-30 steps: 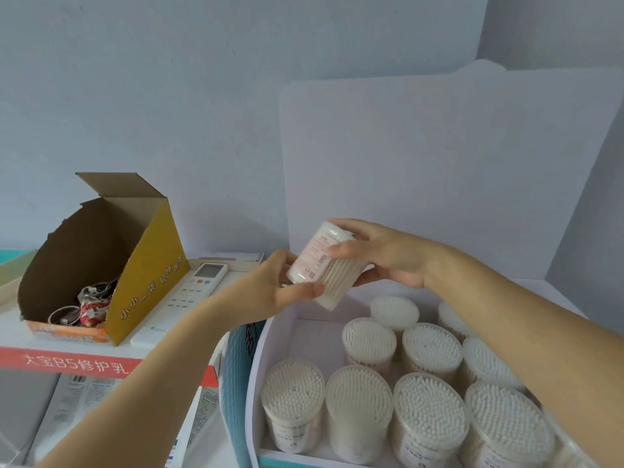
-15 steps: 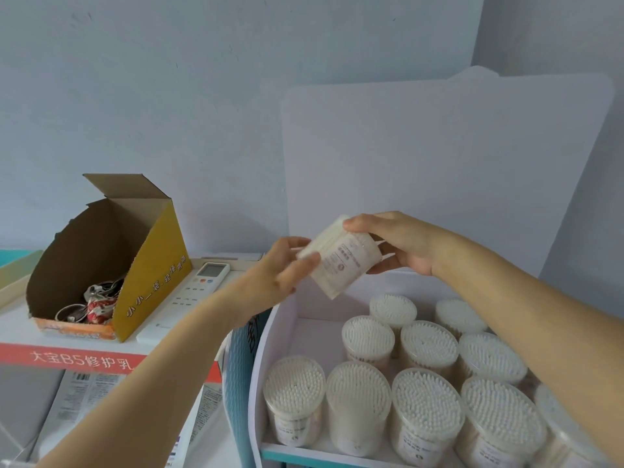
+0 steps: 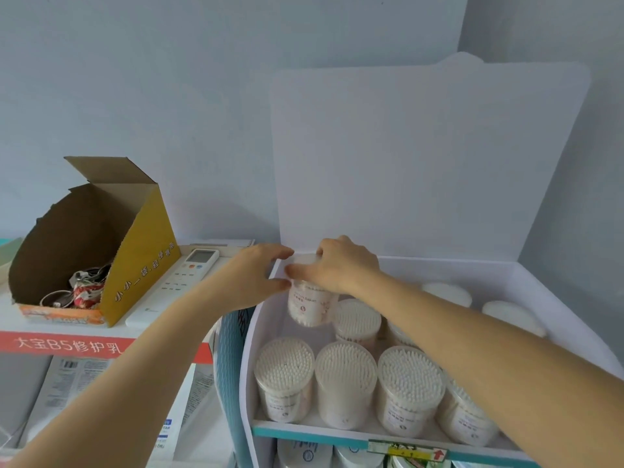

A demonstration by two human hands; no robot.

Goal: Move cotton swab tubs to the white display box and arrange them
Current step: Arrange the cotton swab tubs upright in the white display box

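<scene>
Two hands gripped one cotton swab tub [image 3: 309, 307] in the white display box [image 3: 250, 349]: right hand [image 3: 344, 268] on its top, left hand [image 3: 256, 278] at its side.

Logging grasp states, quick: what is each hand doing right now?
Left hand: fingers curved beside the tub; cannot tell if it holds it.
Right hand: grips the tub from above.
</scene>
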